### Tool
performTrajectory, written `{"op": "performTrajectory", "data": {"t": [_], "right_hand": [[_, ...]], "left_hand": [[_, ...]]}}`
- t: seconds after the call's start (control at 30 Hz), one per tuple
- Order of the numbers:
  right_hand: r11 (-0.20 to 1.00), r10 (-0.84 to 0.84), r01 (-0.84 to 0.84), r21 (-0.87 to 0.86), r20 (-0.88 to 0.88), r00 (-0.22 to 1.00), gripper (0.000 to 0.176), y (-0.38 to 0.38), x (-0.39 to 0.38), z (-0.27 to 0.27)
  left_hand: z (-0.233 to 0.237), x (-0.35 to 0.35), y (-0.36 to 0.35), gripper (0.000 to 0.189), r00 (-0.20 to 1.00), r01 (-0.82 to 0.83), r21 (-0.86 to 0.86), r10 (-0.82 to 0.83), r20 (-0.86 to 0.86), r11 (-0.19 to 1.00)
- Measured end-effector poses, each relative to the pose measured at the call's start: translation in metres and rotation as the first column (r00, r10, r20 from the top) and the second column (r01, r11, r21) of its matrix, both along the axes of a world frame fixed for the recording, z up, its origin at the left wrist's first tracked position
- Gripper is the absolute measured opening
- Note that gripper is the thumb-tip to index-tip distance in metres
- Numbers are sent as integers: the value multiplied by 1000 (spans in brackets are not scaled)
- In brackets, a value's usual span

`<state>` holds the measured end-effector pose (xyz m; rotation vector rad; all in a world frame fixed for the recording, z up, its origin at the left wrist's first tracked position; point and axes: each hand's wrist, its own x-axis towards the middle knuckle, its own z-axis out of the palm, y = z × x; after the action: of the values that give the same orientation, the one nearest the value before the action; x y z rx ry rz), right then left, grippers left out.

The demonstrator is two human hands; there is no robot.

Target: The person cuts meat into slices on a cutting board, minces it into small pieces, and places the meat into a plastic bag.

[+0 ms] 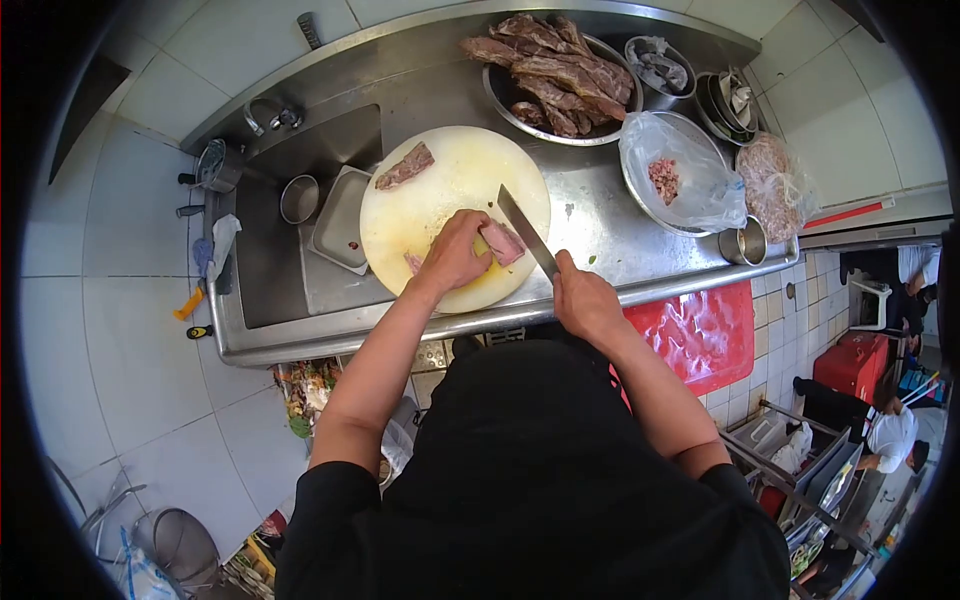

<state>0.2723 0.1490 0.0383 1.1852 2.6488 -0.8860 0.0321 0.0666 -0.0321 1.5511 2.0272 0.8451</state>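
Note:
On a round white cutting board (450, 165) lies a piece of meat (504, 243) near the right rim. My left hand (458, 250) is closed over its left end, fingers curled against it. My right hand (588, 300) is wrapped around the handle of a knife (526, 228). The blade points up and left, just right of the meat; whether it touches cannot be made out. Another strip of meat (405, 166) rests on the upper left of the board. A small bit of meat (413, 262) shows partly beside my left wrist.
Behind the board, a steel bowl (600, 137) holds several long meat strips (550, 70). To the right, a plastic bag with diced meat (664, 180) lies in another bowl. A sink (270, 265) with a steel tray (340, 225) is at left. People (890, 435) stand far right.

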Motion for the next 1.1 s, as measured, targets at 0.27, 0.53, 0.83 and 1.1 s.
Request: {"op": "performTrajectory", "data": {"t": [0.27,0.53,0.83,1.1], "right_hand": [[986,123,-128,108,52,991,18,5,-12,13],[963,218,-236,130,143,965,21,16,-18,26],[939,318,-340,58,238,918,22,23,-24,40],[960,276,-281,1,178,945,17,32,-32,-10]], "left_hand": [[-8,4,-5,43,998,62,16,-62,-23,998],[-10,10,-3,38,999,-4,39,5,-44,999],[-11,11,3,27,996,-56,16,57,-64,998],[-18,15,1,24,995,-90,113,95,-36,989]]}}
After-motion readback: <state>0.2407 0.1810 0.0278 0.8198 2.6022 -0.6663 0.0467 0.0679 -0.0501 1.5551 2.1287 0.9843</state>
